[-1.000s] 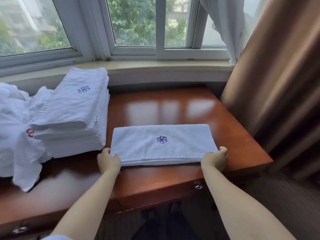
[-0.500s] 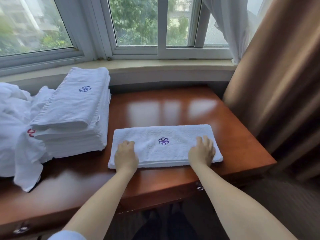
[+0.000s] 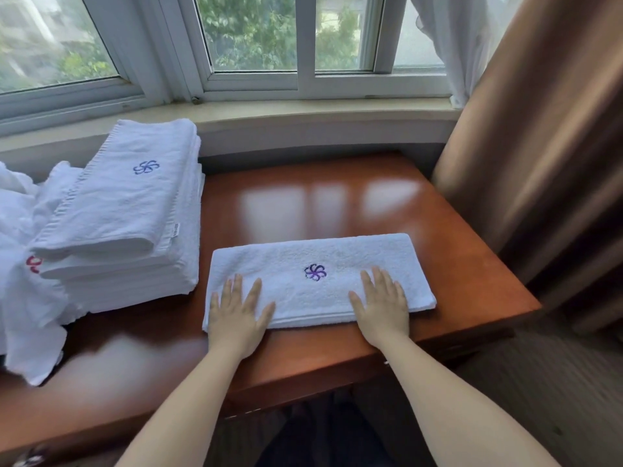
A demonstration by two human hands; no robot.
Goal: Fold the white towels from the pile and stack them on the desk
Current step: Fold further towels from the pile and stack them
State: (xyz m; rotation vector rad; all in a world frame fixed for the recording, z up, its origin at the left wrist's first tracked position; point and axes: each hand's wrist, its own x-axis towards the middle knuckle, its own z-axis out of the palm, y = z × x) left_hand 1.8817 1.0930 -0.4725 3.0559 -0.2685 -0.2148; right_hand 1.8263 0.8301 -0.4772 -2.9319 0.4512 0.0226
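A folded white towel (image 3: 313,254) with a purple flower emblem lies flat on the wooden desk (image 3: 337,203), near its front edge. My left hand (image 3: 237,313) presses flat on the towel's left end, fingers spread. My right hand (image 3: 382,303) presses flat on its right part, fingers straight. To the left stands a stack of folded white towels (image 3: 128,210), the top one bearing a blue flower emblem. Further left lies the loose pile of unfolded white towels (image 3: 23,264), one showing a red emblem.
A windowsill (image 3: 303,112) runs behind the desk below the windows. A brown curtain (image 3: 546,146) hangs close to the desk's right side, with a white sheer curtain (image 3: 451,45) beside it. Carpeted floor lies at the lower right.
My hands left the towel's near corners, came onto its top and now lie flat with fingers spread. The towel itself has stayed in place.
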